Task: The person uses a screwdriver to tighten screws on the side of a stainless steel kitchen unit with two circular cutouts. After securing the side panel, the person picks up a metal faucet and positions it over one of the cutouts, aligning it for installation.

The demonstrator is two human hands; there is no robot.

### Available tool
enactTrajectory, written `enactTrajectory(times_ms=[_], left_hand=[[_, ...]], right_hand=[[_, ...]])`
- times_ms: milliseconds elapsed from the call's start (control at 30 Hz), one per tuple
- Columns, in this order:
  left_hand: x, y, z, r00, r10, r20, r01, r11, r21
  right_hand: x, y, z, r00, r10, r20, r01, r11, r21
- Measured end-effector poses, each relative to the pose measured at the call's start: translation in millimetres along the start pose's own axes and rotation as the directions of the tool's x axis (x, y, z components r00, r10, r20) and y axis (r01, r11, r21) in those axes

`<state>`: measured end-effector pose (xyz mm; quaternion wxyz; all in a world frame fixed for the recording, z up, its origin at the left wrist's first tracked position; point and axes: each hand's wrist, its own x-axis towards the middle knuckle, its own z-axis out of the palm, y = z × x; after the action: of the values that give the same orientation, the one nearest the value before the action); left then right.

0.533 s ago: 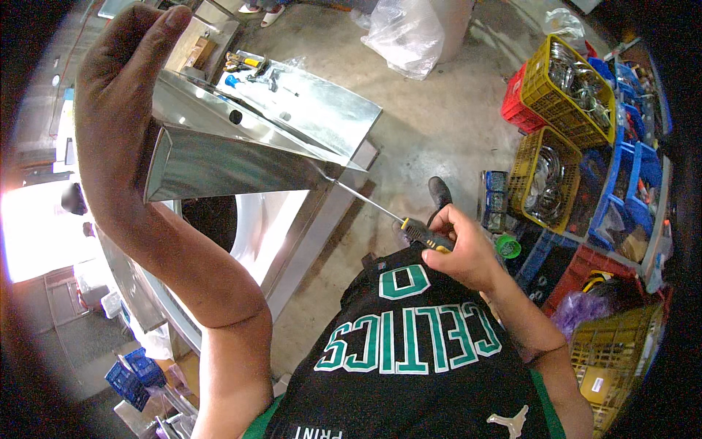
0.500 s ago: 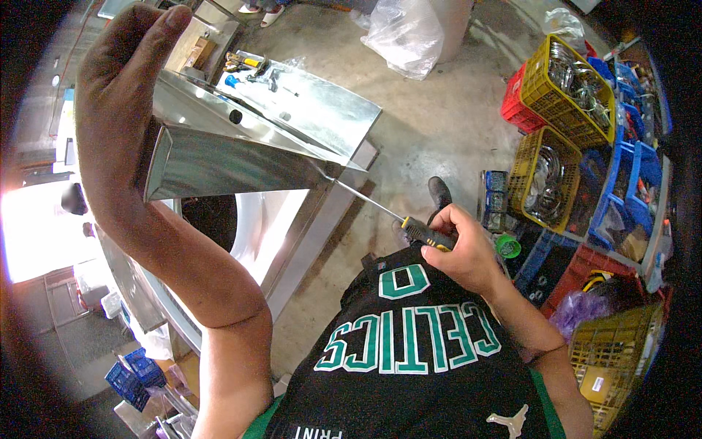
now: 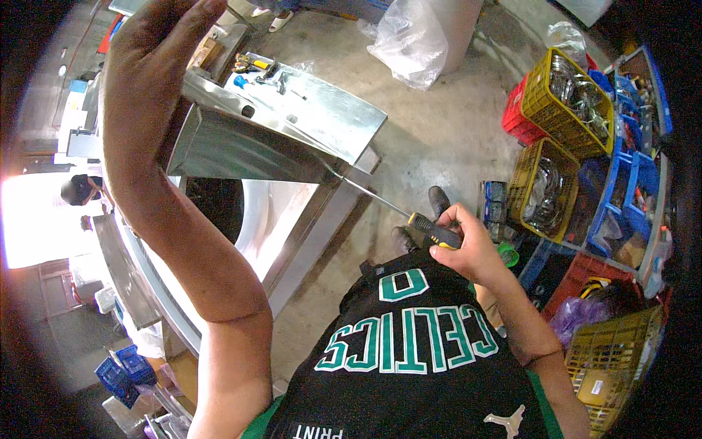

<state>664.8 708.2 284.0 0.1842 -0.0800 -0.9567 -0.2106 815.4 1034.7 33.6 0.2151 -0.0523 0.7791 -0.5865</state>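
steel sheet-metal piece gripped at its upper edge by left hand, right hand closed on yellow-black screwdriver, tip at the piece's corner, yellow crates and blue bins right, plastic bag behind

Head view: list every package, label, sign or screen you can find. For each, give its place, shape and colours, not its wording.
Clear plastic bag: floor, top centre, crumpled, whitish.
Purple bag: lower right among the crates, crumpled.
Label: inside the yellow crate at lower right, rectangular, pale.
No signs or screens visible.
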Motion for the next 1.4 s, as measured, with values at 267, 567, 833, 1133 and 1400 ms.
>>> enactTrajectory(times_ms=[267, 567, 833, 1133, 1400], left_hand=[[6, 4, 4, 0.998, 0.037, 0.05, -0.021, 0.957, -0.29], [5, 8, 3, 0.998, 0.052, 0.035, -0.051, 0.997, -0.05], [4, 0, -1, 0.973, 0.228, 0.039, -0.231, 0.964, 0.128], [1, 14, 6, 0.998, 0.04, -0.052, -0.038, 0.998, 0.047], [4, 12, 3, 0.995, 0.087, -0.041, -0.082, 0.991, 0.109]], right_hand=[[-4, 0, 13, 0.993, -0.02, -0.119, 0.028, 0.997, 0.065], [-14, 1, 15, 0.998, -0.048, -0.042, 0.047, 0.999, -0.021], [-14, -5, 27, 0.982, -0.108, -0.156, 0.07, 0.971, -0.229], [5, 1, -6, 0.991, 0.048, 0.124, -0.073, 0.976, 0.206], [-7, 0, 17, 0.849, -0.435, -0.301, 0.292, 0.859, -0.42]])
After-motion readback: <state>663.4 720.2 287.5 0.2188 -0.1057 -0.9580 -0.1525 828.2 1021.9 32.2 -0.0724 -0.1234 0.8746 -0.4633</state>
